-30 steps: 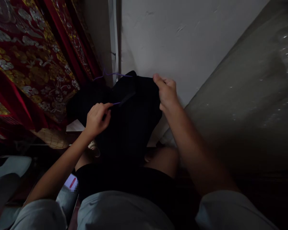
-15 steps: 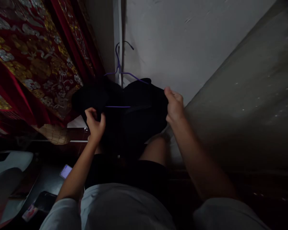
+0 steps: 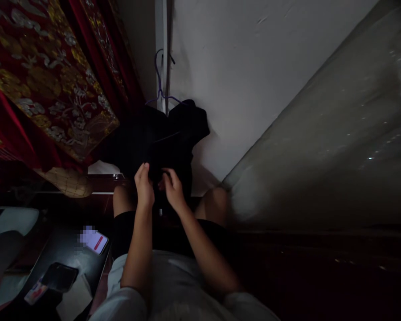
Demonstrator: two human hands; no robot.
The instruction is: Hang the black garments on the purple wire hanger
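A black short-sleeved top [image 3: 173, 127] hangs in front of me on a purple hanger [image 3: 160, 89], its folds hard to make out in the dark. My left hand [image 3: 145, 185] is closed on the front of the top, with the thumb uppermost. Close beside it, my right hand [image 3: 174, 189] reaches to the same cloth with loosely bent fingers set apart. Part of the hanger is hidden inside the top.
Red cloth with gold and silver embroidery [image 3: 53, 84] hangs at left. A lit phone [image 3: 96, 240] and a black case-like object [image 3: 60, 276] lie on a dark surface at lower left. A large plastic-wrapped panel [image 3: 304, 169] leans along the pale wall [image 3: 240, 67] at right.
My right hand has left the top's right edge and come in to the middle, beside my left hand. The top's right side has dropped inward. My left hand has moved slightly right.
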